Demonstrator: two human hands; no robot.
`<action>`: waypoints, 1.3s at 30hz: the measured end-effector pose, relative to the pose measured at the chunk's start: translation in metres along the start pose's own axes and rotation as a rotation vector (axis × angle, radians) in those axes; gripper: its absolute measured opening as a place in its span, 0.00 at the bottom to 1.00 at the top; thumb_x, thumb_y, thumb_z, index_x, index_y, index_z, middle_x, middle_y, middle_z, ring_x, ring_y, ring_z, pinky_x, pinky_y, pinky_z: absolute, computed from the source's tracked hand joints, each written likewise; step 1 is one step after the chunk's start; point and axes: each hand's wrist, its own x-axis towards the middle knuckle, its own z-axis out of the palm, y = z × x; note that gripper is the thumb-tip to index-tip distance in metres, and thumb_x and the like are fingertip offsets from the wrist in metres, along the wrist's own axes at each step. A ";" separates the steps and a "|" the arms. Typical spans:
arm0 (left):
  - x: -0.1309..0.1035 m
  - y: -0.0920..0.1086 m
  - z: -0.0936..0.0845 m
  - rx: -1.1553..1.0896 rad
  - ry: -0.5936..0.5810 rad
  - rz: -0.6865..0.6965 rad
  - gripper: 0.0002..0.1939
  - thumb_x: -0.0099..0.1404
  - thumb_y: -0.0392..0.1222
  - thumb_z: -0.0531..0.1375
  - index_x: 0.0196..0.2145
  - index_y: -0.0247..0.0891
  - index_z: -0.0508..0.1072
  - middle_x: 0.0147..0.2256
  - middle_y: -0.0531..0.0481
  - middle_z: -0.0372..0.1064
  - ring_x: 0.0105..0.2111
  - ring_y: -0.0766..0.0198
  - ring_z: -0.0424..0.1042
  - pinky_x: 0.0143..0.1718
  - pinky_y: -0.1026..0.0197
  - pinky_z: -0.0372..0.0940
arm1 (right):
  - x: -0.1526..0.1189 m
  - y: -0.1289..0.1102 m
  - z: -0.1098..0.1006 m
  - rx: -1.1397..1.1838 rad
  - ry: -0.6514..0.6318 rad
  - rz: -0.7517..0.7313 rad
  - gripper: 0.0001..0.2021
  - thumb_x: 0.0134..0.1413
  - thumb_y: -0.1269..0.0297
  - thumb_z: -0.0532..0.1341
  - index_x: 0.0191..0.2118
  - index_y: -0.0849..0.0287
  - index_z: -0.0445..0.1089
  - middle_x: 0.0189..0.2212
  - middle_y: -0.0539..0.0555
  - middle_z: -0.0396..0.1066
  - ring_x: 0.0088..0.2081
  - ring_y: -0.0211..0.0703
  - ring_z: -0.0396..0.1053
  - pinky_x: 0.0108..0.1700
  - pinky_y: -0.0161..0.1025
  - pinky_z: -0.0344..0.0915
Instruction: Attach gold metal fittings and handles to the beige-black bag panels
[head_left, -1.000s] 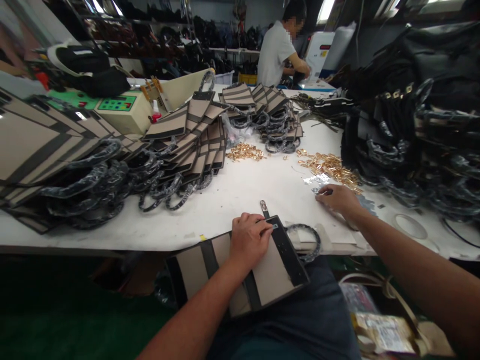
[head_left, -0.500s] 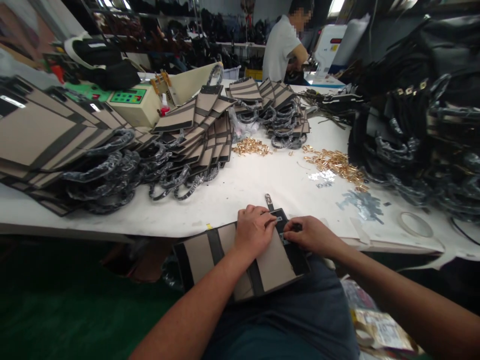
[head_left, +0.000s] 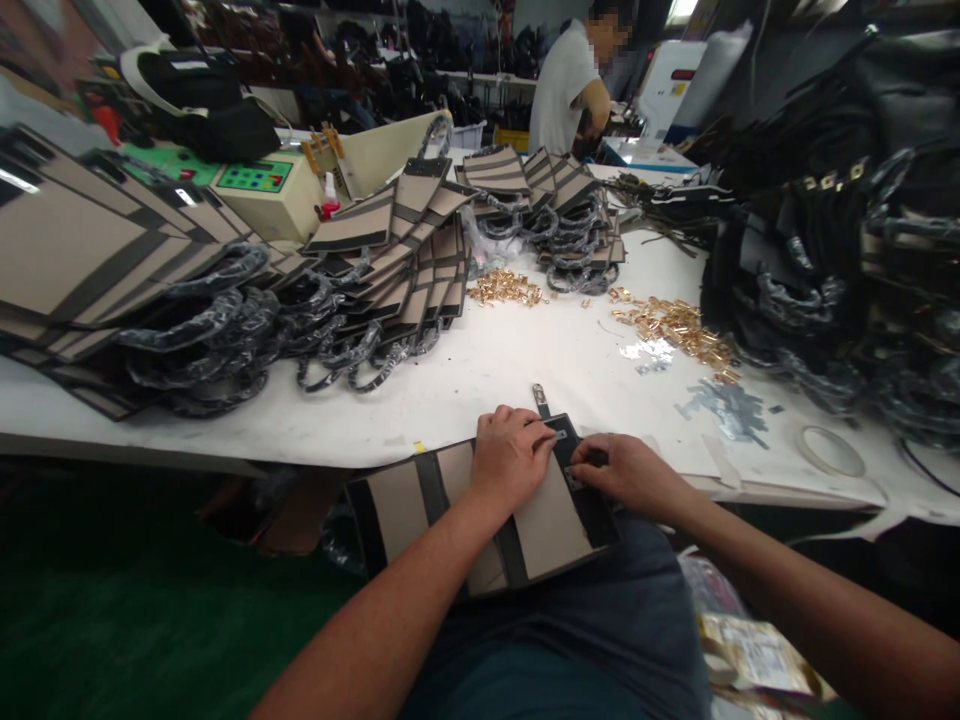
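Observation:
A beige panel with black bands (head_left: 551,525) rests across my lap and against the table's front edge. My left hand (head_left: 514,455) lies on its upper part, fingers bent and pressed together near a small metal plate (head_left: 559,435) on the black end band. Just to the right, my right hand (head_left: 619,470) is closed in a pinch at a second small metal plate (head_left: 572,480) on the same band; its fingertips hide whatever they grip. A short strap with a metal end (head_left: 540,398) sticks out beyond the panel's top edge.
Stacked beige panels with plastic-wrapped handles (head_left: 390,260) fill the left of the white table (head_left: 480,370). Gold fittings (head_left: 675,330), silver plates (head_left: 727,410) and a tape ring (head_left: 830,450) lie at right, beside black bags (head_left: 795,260). A person (head_left: 566,85) works behind.
The view has shifted slightly. My right hand's fingers have changed their bend a little at the metal plate; my left hand stays in nearly the same place on the panel.

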 end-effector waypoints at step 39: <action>0.012 -0.002 -0.012 -0.037 -0.107 -0.129 0.13 0.69 0.41 0.67 0.51 0.47 0.80 0.43 0.51 0.81 0.47 0.52 0.74 0.49 0.50 0.64 | 0.037 -0.045 0.013 0.596 0.534 -0.689 0.20 0.70 0.63 0.61 0.24 0.56 0.64 0.21 0.47 0.63 0.23 0.37 0.59 0.29 0.40 0.56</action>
